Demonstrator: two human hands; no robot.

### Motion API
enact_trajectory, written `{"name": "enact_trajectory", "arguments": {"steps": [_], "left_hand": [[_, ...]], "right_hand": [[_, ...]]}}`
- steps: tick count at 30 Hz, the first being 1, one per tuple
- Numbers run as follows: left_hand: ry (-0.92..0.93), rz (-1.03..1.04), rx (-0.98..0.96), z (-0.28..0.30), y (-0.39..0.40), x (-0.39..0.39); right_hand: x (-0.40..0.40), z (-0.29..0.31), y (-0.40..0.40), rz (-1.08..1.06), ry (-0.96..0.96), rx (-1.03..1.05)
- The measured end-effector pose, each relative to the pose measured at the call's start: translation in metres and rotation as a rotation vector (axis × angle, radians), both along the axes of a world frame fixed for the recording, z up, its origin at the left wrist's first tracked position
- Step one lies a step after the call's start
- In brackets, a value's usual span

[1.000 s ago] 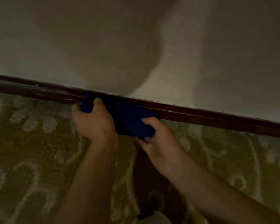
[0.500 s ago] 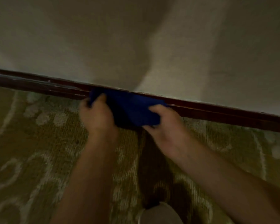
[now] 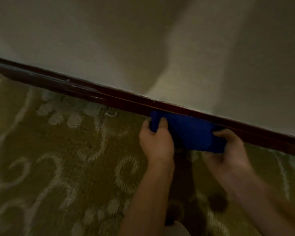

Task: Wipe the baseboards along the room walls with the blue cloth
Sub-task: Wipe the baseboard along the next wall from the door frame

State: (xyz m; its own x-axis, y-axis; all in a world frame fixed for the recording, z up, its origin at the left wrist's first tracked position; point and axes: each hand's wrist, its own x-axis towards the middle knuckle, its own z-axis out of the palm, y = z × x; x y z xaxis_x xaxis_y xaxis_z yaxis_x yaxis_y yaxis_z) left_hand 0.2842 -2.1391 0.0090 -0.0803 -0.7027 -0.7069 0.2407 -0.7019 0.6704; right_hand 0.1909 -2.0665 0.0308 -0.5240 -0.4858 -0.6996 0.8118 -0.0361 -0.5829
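A dark red-brown baseboard (image 3: 85, 92) runs along the foot of the wall, slanting from upper left down to the right edge. The blue cloth (image 3: 189, 132) is bunched against its lower face, right of centre. My left hand (image 3: 157, 142) grips the cloth's left end, fingers curled into the fabric. My right hand (image 3: 228, 150) grips the right end, thumb on top and fingers under it. Both forearms come in from the bottom of the view. The stretch of baseboard behind the cloth is hidden.
A pale wall (image 3: 143, 40) with a broad shadow rises above the baseboard. Olive carpet (image 3: 58, 167) with light scroll patterns covers the floor. A dark shadow lies on the carpet between my arms.
Both hands and the cloth have slid to the right along the baseboard. A longer stretch of baseboard now shows to the left of the cloth.
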Motion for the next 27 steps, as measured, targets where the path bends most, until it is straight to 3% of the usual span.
{"name": "enact_trajectory", "arguments": {"steps": [4, 8, 12, 15, 18, 21, 27], "left_hand": [[-0.023, 0.267, -0.091, -0.003, -0.057, 0.05], [0.056, 0.291, -0.097, -0.027, -0.089, 0.072], [-0.004, 0.189, -0.07, -0.025, -0.037, 0.026], [0.097, -0.049, 0.05, -0.018, 0.012, -0.019], [0.237, -0.226, 0.154, -0.013, 0.04, -0.045], [0.272, -0.156, 0.186, -0.017, 0.037, -0.04], [0.171, 0.079, 0.125, -0.02, -0.019, 0.017]], "right_hand": [[0.041, -0.001, -0.049, 0.228, -0.102, -0.051], [0.052, 0.003, -0.074, 0.348, -0.089, -0.044], [0.019, -0.007, -0.036, 0.168, -0.062, 0.009], [-0.023, -0.001, 0.012, -0.037, 0.001, 0.019], [-0.051, 0.007, 0.041, -0.099, 0.122, -0.004], [-0.047, 0.002, 0.032, -0.067, 0.152, -0.018], [0.005, -0.002, -0.023, 0.047, 0.026, 0.06]]}}
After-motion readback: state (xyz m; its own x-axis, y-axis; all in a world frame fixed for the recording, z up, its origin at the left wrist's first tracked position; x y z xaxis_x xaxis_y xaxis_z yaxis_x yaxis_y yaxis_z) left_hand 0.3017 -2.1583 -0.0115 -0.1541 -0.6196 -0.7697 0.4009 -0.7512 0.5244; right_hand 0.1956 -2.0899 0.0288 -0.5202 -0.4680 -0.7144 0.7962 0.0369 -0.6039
